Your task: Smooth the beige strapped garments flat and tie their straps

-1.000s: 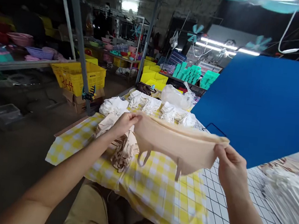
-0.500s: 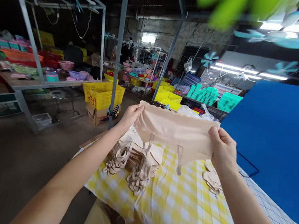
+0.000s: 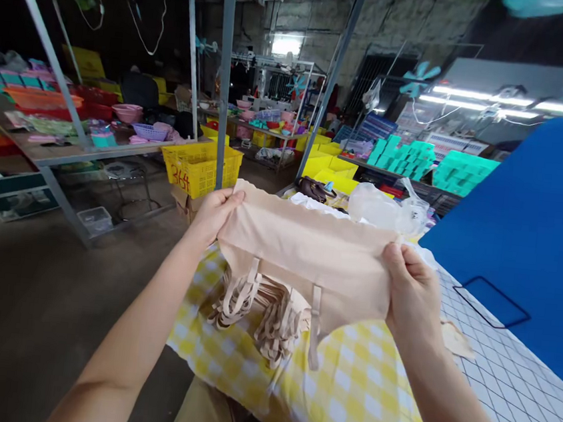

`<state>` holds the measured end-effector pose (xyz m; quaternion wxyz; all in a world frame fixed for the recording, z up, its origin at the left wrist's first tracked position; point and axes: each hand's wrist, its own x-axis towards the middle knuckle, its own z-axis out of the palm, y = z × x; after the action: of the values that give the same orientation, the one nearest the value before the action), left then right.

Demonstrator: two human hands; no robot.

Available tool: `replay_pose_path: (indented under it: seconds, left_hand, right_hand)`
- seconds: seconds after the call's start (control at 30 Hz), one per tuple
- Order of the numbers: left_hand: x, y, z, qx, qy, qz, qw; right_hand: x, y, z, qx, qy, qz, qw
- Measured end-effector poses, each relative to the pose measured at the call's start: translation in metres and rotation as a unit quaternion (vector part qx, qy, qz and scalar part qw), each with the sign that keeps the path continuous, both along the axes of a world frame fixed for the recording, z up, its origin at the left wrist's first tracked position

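A beige strapped top, like a bra or camisole (image 3: 308,247), is stretched between my two hands above the table. My left hand (image 3: 217,214) pinches its upper left corner, and my right hand (image 3: 414,279) grips the right edge, thumb on top. Its scalloped edge is uppermost, and two thin straps hang from the lower side. Behind and below it lies a stack of like beige garments (image 3: 283,329), their straps bunched toward me; the held piece hides part of the stack. Another beige piece (image 3: 458,339) lies to the right, partly behind my right forearm.
A yellow-and-white checked cloth (image 3: 345,372) covers the table beside a white grid-patterned surface (image 3: 508,396). A large blue panel (image 3: 521,229) stands at the right. Plastic bags (image 3: 387,209) lie at the back. A metal post (image 3: 224,77) and a yellow crate (image 3: 196,165) are at the left.
Both hands have moved the garment left and nearer, so it now covers more of the stack. The view has shifted; the hold on both ends stays the same.
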<state>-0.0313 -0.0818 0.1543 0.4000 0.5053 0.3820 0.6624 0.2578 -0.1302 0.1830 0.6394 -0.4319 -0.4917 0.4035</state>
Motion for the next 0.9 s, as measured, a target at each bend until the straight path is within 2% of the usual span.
replay_pose_path:
  seconds: [0.07, 0.13, 0.17, 0.2, 0.23, 0.33, 0.4, 0.5, 0.7, 0.9]
  left_hand:
    - [0.0, 0.018, -0.015, -0.025, 0.029, -0.006, 0.999]
    - [0.003, 0.041, -0.036, -0.072, 0.12, 0.028, 0.99]
    - [0.006, 0.053, -0.049, -0.108, 0.193, 0.054, 0.974]
    - [0.011, 0.064, -0.062, -0.147, 0.28, 0.083, 0.945]
    - [0.016, 0.073, -0.075, -0.176, 0.323, 0.093, 0.925]
    - [0.031, 0.088, -0.11, -0.231, 0.399, 0.102, 0.881]
    - [0.036, 0.09, -0.125, -0.255, 0.437, 0.109, 0.856]
    - [0.035, 0.089, -0.132, -0.27, 0.481, 0.119, 0.826]
    - [0.028, 0.095, -0.122, -0.279, 0.534, 0.129, 0.788]
    - [0.038, 0.092, -0.132, -0.266, 0.58, 0.124, 0.76]
  right_hand:
    - [0.001, 0.017, -0.02, -0.027, -0.007, -0.011, 1.0]
    - [0.003, 0.039, -0.049, -0.06, -0.038, -0.033, 0.997]
    - [0.005, 0.05, -0.067, -0.077, -0.072, -0.049, 0.993]
    - [0.006, 0.061, -0.086, -0.093, -0.125, -0.077, 0.985]
    - [0.006, 0.069, -0.104, -0.114, -0.192, -0.107, 0.969]
    - [0.007, 0.085, -0.149, -0.142, -0.262, -0.127, 0.946]
    - [0.008, 0.088, -0.166, -0.148, -0.286, -0.125, 0.938]
    - [0.012, 0.091, -0.174, -0.152, -0.323, -0.119, 0.926]
    - [0.018, 0.104, -0.179, -0.178, -0.374, -0.096, 0.905]
    - [0.011, 0.106, -0.188, -0.191, -0.446, -0.106, 0.868]
